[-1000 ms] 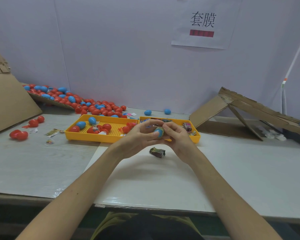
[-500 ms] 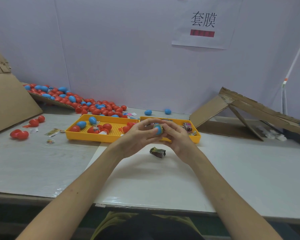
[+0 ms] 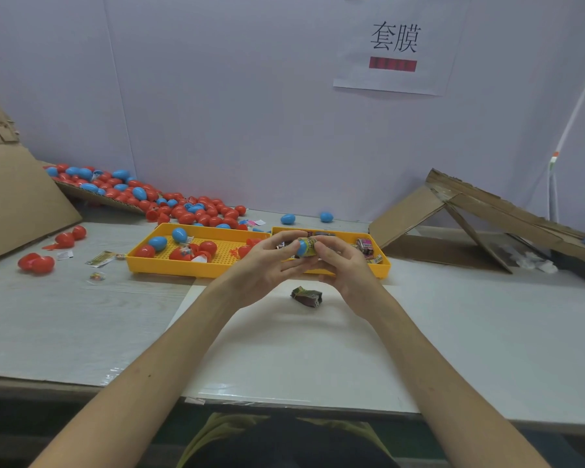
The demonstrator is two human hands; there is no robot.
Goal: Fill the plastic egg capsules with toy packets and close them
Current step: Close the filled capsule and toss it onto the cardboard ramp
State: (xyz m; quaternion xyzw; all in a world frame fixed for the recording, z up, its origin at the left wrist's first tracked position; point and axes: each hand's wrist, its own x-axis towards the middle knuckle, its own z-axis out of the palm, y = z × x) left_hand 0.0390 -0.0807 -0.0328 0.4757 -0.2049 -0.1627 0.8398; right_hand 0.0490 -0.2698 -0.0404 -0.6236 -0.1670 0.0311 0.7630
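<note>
A blue egg capsule half (image 3: 301, 248) sits between my two hands, above the table in front of the yellow trays. A green toy packet (image 3: 313, 245) pokes out of its open end. My left hand (image 3: 267, 268) grips the blue half with thumb and fingers. My right hand (image 3: 346, 268) pinches the packet side. A folded dark toy packet (image 3: 306, 296) lies on the table just below my hands. The left yellow tray (image 3: 169, 265) holds red and blue capsules. The right yellow tray (image 3: 382, 265) holds toy packets, partly hidden by my hands.
A heap of red and blue capsules (image 3: 169, 204) spills from a cardboard ramp at the back left. Two blue eggs (image 3: 287, 218) lie behind the trays. Loose red capsules (image 3: 36, 263) and small packets (image 3: 100, 258) lie left. A folded cardboard ramp (image 3: 480, 217) stands right.
My hands have turned the blue capsule a little, so the green packet now shows at its open end. The hands stay in the same place.
</note>
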